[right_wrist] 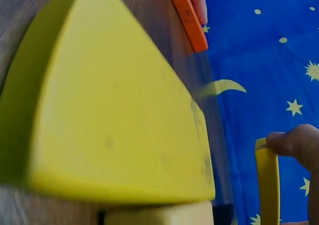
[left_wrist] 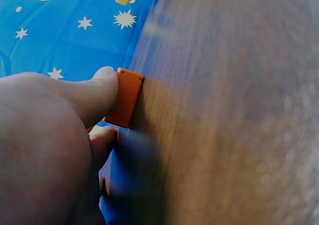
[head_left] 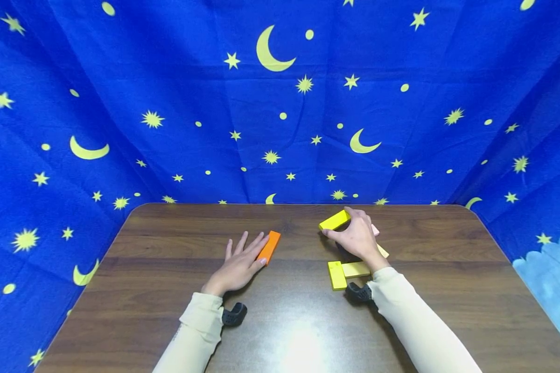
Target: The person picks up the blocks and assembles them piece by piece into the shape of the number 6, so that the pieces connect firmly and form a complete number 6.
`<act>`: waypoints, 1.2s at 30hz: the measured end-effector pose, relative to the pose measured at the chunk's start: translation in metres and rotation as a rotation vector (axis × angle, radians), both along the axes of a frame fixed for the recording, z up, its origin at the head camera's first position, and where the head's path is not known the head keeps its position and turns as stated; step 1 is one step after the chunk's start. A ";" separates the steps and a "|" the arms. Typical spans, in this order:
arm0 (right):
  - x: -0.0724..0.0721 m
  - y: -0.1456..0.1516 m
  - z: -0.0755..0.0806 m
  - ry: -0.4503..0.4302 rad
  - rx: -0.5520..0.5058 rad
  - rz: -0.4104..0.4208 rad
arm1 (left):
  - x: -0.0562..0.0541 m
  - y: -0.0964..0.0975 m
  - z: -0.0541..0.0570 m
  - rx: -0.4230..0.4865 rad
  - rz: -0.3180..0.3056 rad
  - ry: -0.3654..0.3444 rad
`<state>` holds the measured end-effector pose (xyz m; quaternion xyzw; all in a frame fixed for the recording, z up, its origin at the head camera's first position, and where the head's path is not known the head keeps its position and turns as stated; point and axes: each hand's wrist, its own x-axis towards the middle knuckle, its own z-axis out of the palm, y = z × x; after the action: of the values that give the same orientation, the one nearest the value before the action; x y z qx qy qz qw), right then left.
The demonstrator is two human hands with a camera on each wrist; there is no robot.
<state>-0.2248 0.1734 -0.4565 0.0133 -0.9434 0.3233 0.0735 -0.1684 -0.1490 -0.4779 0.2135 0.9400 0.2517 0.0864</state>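
Note:
My left hand (head_left: 238,265) lies with its fingers spread and fairly straight beside an orange block (head_left: 269,247), index finger and thumb touching its left side. The left wrist view shows the thumb against the same orange block (left_wrist: 124,98). On the right, my right hand (head_left: 355,234) pinches a yellow block (head_left: 334,220) at its ends, thumb on the near end and fingers at the far one. That yellow block (right_wrist: 267,185) appears under the thumb in the right wrist view. Part of a pink block (head_left: 375,230) shows behind this hand.
Nearer the body, another yellow block (head_left: 337,275) meets a pale yellow block (head_left: 356,269) in a T shape. A further pale block (head_left: 382,250) is partly hidden by the right hand. The brown wooden table (head_left: 298,300) ends at a blue star-patterned cloth (head_left: 191,93).

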 end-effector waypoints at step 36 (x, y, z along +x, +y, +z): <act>-0.011 -0.059 -0.004 -0.009 -0.120 0.104 | -0.001 0.001 0.002 -0.013 -0.002 -0.026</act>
<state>-0.2355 0.1149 -0.4609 0.0566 -0.9206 0.3826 0.0532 -0.1693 -0.1485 -0.4755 0.2104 0.9402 0.2483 0.1001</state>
